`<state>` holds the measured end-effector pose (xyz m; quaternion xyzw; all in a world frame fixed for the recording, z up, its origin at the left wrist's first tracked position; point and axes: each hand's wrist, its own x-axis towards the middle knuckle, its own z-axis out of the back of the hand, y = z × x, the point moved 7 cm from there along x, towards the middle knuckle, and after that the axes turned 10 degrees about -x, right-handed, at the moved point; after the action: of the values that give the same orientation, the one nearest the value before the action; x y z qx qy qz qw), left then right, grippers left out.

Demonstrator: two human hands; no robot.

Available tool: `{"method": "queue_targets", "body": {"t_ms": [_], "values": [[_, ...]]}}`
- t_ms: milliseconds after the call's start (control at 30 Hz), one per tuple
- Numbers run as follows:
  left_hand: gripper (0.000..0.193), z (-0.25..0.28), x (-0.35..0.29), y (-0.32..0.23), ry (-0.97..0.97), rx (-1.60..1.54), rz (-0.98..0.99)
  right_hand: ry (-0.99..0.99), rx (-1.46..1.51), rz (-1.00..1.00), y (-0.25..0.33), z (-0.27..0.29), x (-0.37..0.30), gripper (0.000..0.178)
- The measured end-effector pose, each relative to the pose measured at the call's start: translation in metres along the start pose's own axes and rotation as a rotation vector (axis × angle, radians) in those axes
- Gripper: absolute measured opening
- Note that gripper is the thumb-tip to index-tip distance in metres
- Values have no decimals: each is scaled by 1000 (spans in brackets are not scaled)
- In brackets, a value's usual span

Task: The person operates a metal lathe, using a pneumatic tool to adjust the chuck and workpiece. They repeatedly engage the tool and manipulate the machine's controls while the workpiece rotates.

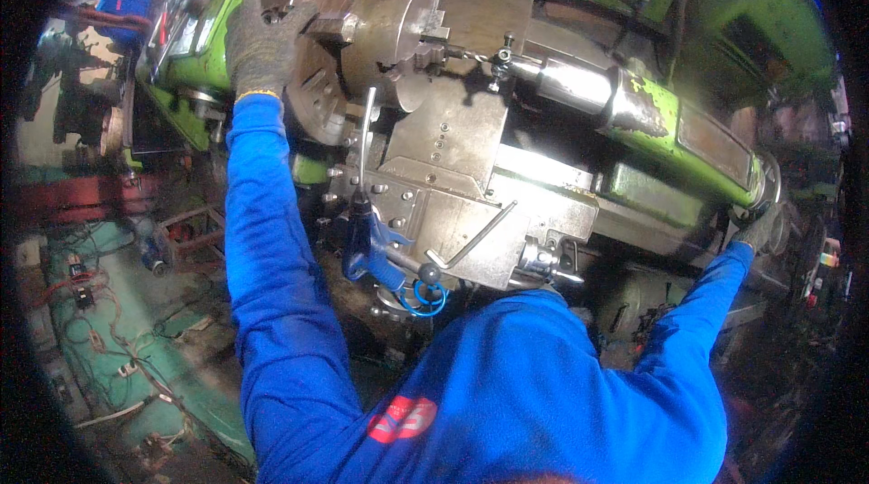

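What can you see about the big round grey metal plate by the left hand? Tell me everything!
The big round grey metal plate looks like worn, brown-stained steel. It stands on edge beside the green-painted machine housing, its slotted side turned toward the picture's right. A thick metal cylinder sits in front of its middle. The grey-gloved left hand overlaps its left side, apparently touching. Whether it's turning, I can't tell.
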<state>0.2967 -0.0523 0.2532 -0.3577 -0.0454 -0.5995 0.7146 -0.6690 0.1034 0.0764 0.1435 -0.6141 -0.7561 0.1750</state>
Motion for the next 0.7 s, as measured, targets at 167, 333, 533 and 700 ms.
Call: {"method": "queue_targets", "body": {"t_ms": [167,333,533,700], "values": [[87,3,1,-14,13,19,14,-25,-44,-1,5,-1,-8,66],[83,2,7,-26,69,-80,-17,-26,-61,-30,12,-5,-21,66],[83,-8,23,-24,142,-79,29,-42,-115,-60,-5,2,-10,71],[85,-17,38,-22,178,-84,66,-52,-136,79,-24,11,17,73]]}}
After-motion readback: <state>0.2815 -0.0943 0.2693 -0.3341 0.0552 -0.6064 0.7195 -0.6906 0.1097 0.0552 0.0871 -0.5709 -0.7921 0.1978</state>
